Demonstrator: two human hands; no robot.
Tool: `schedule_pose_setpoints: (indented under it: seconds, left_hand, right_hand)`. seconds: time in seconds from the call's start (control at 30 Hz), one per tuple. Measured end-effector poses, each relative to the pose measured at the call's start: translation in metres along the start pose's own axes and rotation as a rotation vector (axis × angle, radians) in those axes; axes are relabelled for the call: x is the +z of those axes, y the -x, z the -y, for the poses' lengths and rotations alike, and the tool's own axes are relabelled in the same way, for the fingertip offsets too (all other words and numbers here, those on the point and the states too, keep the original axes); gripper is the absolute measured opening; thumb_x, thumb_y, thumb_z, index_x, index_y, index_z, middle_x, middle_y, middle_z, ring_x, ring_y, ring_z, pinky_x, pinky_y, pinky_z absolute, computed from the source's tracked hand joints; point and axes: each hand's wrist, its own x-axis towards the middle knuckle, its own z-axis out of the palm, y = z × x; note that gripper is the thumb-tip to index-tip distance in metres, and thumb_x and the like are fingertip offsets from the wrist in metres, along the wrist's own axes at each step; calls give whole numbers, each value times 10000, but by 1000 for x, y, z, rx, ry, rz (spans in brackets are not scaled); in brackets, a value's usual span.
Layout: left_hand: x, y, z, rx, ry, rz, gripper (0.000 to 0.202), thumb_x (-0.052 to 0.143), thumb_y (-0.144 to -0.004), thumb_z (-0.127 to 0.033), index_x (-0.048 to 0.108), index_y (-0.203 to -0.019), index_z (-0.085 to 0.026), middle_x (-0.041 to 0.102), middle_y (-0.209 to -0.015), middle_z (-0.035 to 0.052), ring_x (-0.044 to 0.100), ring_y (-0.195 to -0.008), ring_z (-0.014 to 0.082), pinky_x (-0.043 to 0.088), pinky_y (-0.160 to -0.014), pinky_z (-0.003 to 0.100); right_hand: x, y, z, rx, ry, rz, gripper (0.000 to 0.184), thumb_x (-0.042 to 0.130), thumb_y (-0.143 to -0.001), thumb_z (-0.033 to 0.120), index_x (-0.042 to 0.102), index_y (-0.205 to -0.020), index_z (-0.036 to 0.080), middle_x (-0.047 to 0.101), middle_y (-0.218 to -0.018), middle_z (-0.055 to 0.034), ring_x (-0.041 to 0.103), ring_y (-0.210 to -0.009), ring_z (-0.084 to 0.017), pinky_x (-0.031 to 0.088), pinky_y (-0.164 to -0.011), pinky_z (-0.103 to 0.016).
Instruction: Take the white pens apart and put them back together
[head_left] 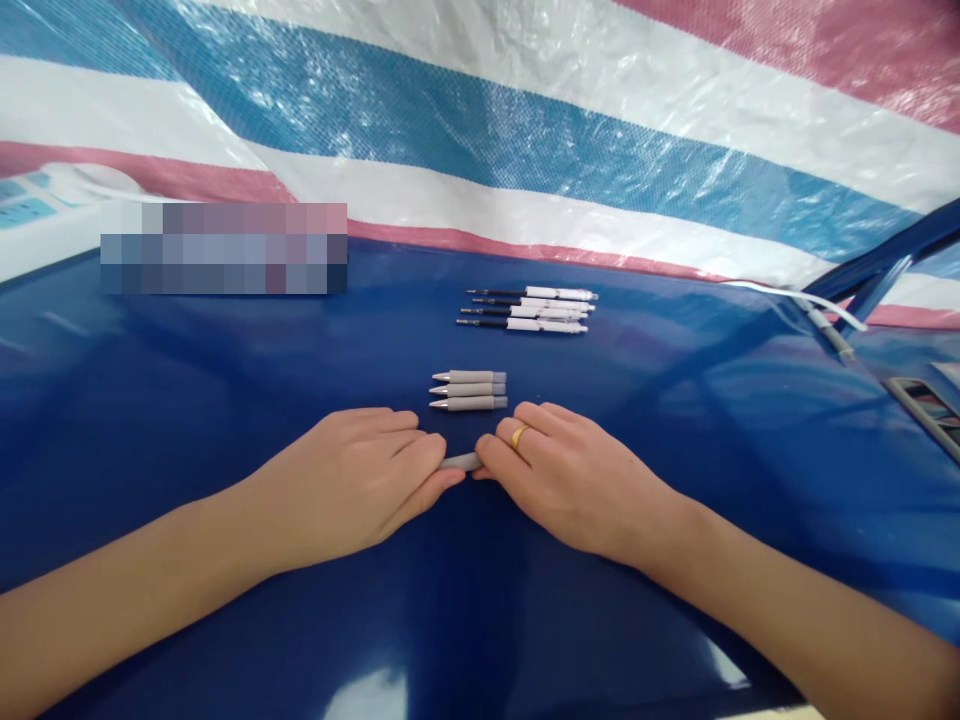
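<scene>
My left hand and my right hand meet low over the blue table, closed on the two ends of one grey pen barrel. Only a short middle stretch of it shows; its ends are hidden in my fingers. A gold ring sits on a right finger. Just beyond my hands lie several parts: three grey pen barrels with silver tips pointing left, side by side. Farther back, several white pen upper halves lie in a row, dark refills sticking out to the left.
A striped plastic sheet hangs behind the blue table. At the right are a white cable, a blue metal bar and a phone-like object. A white object stands at the back left, beside a blurred-out patch.
</scene>
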Motion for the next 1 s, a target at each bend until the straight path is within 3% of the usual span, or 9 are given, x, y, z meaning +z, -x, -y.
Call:
schedule_pose_setpoints:
  seconds: [0.2, 0.3, 0.4, 0.5, 0.67, 0.8, 0.9, 1.0]
  left_hand:
    - [0, -5, -2, -70, 74, 0, 392, 353, -1004, -253, 484, -641, -183, 469, -557, -14, 473, -537, 162, 371, -553, 314]
    - [-2, -6, 0, -80, 105, -24, 394, 327, -1013, -254, 503, -669, -177, 485, -575, -12, 475, -541, 159, 369, -557, 309]
    - [-5, -5, 4, -95, 141, -23, 395, 317, -1017, -269, 498, -680, -172, 477, -582, -14, 464, -534, 147, 360, -549, 292]
    - [-7, -3, 6, -106, 167, 8, 391, 321, -1017, -284, 485, -679, -171, 466, -587, -16, 453, -528, 137, 351, -540, 279]
    - [-8, -2, 6, -108, 188, 19, 386, 321, -1017, -269, 497, -689, -169, 473, -596, -17, 453, -531, 136, 348, -552, 278]
    - [-6, -2, 7, -102, 180, 23, 362, 358, -1011, -296, 504, -704, -171, 484, -605, -17, 463, -552, 141, 345, -563, 279]
    - [-5, -1, 8, -94, 169, 22, 370, 373, -1007, -311, 482, -680, -176, 461, -589, -22, 442, -537, 139, 323, -547, 279]
    - [-5, -1, 7, -104, 173, 27, 362, 384, -1003, -306, 487, -681, -176, 460, -587, -21, 446, -541, 140, 324, -553, 280]
  right_hand:
    - [0, 1, 0, 56, 50, -123, 209, 485, -908, 82, 577, -737, 160, 516, -633, -15, 469, -633, -179, 333, -582, -322]
    - [1, 2, -5, 129, -112, -133, 264, 479, -974, 270, 597, -765, 160, 566, -683, -15, 510, -661, -172, 382, -621, -312]
    - [2, 1, -11, 144, -313, -43, 382, 386, -1010, 399, 629, -875, 136, 616, -780, -40, 553, -729, -173, 430, -698, -302]
    - [3, 1, -12, 157, -469, 9, 362, 345, -1028, 334, 631, -939, 131, 626, -821, -47, 570, -765, -161, 447, -733, -283]
    - [3, 1, -12, 213, -533, -50, 178, 487, -981, 276, 595, -1010, 137, 635, -878, -41, 575, -807, -152, 453, -741, -260]
    - [1, 0, -13, 203, -558, -20, 260, 480, -979, 375, 599, -1022, 148, 639, -858, -37, 574, -787, -151, 457, -737, -265]
    - [2, -2, -13, 181, -529, 21, 318, 377, -1019, 335, 626, -947, 150, 639, -813, -44, 578, -763, -152, 460, -757, -283]
    - [4, -2, -12, 185, -515, -5, 288, 394, -1015, 307, 616, -936, 142, 636, -810, -49, 581, -760, -152, 470, -745, -280]
